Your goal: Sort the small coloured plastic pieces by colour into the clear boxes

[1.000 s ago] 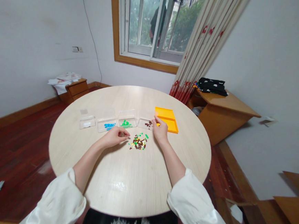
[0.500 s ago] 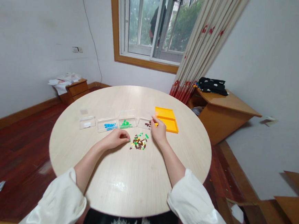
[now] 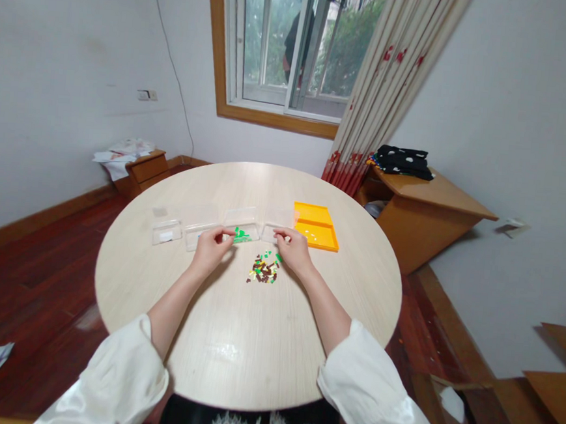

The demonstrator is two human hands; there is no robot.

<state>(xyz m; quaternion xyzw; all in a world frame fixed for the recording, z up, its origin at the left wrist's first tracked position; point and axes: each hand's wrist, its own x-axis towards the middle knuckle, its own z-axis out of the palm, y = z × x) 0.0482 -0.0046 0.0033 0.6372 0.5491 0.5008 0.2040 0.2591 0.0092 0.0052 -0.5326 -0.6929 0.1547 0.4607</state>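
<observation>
My left hand (image 3: pixel 211 251) is pinched closed at the near left side of a clear box with green toy bricks (image 3: pixel 242 235). A small green brick seems to be between its fingertips. My right hand (image 3: pixel 294 249) is pinched too, over the front of another clear box (image 3: pixel 268 234); what it holds, if anything, is too small to make out. That hand hides most of this box's contents. Between and just below the hands lies a loose pile of brown, green, yellow and white bricks (image 3: pixel 263 269).
Left of my left hand, a clear box (image 3: pixel 191 239) is partly covered by it. Farther left stands a small clear box (image 3: pixel 166 234) with something white. A yellow case (image 3: pixel 327 240) lies unfolded at the right, with small white pieces inside. All rest on a round table (image 3: pixel 243 339).
My left hand has moved up and left, from beside the pile to the green bricks' box. My right hand has shifted left and slightly nearer, away from the yellow case.
</observation>
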